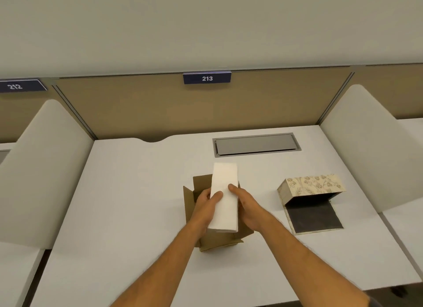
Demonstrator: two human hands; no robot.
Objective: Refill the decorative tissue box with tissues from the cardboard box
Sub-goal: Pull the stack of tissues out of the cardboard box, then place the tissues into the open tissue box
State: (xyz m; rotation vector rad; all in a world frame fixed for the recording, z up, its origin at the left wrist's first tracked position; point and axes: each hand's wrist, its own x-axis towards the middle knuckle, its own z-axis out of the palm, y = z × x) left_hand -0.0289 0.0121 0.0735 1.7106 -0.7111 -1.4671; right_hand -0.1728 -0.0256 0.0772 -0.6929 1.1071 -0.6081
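Both forearms are reaching in from the near edge of the desk (128,192), the left hand (206,207) and right hand (246,206) clamping a white tissue stack (225,192) from either side, above the open cardboard box (194,192) mid-desk. Toward the right edge, the decorative tissue box (311,184) is lying open, well apart.

White tissue stack (225,196) above open cardboard box (191,193); floral decorative tissue box (311,184) open, right.
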